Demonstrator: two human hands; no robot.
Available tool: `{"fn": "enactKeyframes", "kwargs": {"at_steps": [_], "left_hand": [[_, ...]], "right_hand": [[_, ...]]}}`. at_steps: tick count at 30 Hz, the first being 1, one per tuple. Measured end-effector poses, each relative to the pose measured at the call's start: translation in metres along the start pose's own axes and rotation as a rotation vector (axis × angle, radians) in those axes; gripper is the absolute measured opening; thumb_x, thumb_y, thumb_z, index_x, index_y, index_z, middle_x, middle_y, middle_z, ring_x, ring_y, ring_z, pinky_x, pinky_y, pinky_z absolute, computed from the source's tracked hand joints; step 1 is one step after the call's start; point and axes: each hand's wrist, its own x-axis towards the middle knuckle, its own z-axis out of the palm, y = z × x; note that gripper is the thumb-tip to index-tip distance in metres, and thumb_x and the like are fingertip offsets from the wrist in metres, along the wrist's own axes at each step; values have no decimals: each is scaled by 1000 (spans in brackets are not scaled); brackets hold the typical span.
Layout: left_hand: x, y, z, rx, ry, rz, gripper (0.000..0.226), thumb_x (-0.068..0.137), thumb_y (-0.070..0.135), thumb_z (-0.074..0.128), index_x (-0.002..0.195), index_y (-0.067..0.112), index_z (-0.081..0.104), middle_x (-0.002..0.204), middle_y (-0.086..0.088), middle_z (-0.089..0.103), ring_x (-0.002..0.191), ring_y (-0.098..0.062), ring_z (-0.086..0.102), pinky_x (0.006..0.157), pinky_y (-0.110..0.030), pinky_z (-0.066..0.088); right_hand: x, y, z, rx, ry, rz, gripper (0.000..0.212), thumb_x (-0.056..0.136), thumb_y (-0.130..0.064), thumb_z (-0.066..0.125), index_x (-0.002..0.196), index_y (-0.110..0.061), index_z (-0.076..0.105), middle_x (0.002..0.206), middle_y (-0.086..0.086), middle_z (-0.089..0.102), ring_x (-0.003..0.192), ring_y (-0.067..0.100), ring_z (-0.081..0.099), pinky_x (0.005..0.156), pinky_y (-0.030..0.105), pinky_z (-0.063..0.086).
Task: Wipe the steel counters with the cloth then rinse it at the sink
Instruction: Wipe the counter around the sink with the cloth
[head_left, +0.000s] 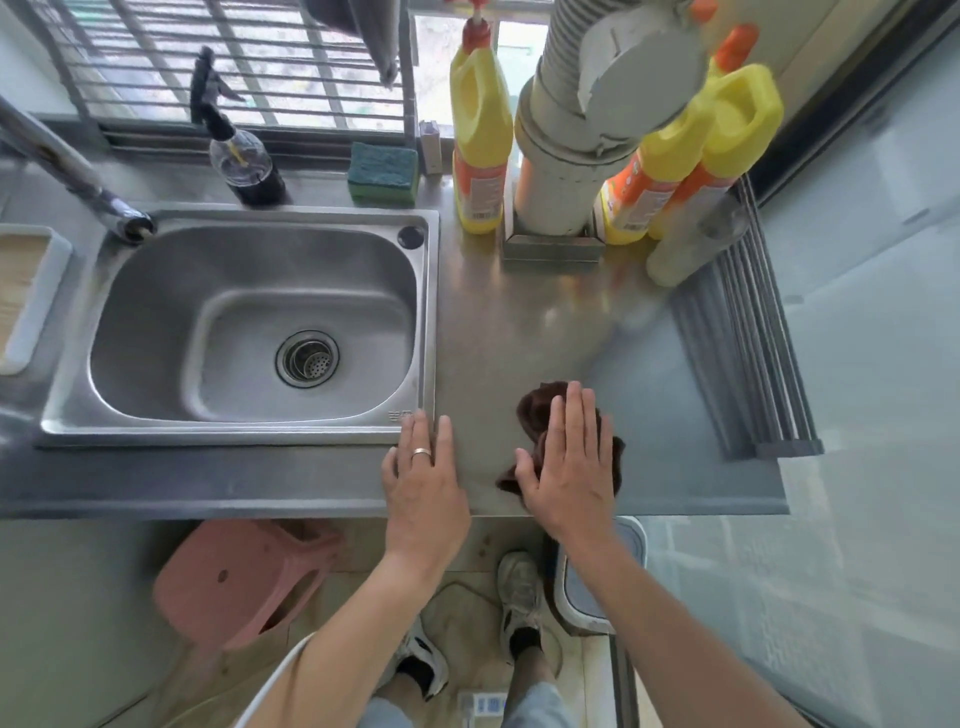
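Note:
A dark brown cloth (535, 410) lies bunched on the steel counter (519, 322) to the right of the sink (156, 322). My right hand (571, 462) presses flat on top of the cloth, fingers together and stretched forward, covering most of it. My left hand (423, 478), with a ring on one finger, rests flat on the counter at the sink's near right corner and holds nothing. The sink basin holds nothing but its drain strainer (307, 358). The tap (78, 176) reaches in from the upper left.
Three yellow bottles (480, 130) and a grey pipe (566, 156) stand at the counter's back. A folded drying rack (748, 332) lies on the right. A spray bottle (244, 156) and green sponge (383, 171) sit behind the sink. Below the counter are a pink stool (239, 577) and a bin (592, 587).

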Motion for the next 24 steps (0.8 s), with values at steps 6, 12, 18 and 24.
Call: {"fn": "enactKeyframes", "kwargs": {"at_steps": [6,12,18,24], "left_hand": [[7,24,-1,-71,42,-108,94,72,10,58,158,6,19,161,-19,27,152,-34,19,116,-47,29],[8,23,0,-52,99,-96,95,66,7,58,156,4,25,159,-18,32,151,-32,24,116,-46,34],[11,20,-5,-85,141,-114,88,65,6,58,151,3,35,152,-12,44,145,-25,36,114,-42,37],[27,-1,-22,-144,193,-132,69,65,3,60,134,13,60,112,0,69,100,-23,64,95,-39,44]], "right_hand": [[21,105,-10,-4,-5,231,74,103,-47,35,161,-3,23,171,18,15,156,36,20,126,53,24],[96,122,-11,18,-3,372,65,103,-49,29,162,-21,28,170,13,21,155,38,20,124,58,23],[144,55,-1,45,-14,263,62,102,-51,30,161,-31,30,170,6,25,154,36,21,124,54,19],[139,-44,15,126,-62,-109,59,100,-46,45,157,-34,39,169,1,28,155,34,23,124,54,18]]}}
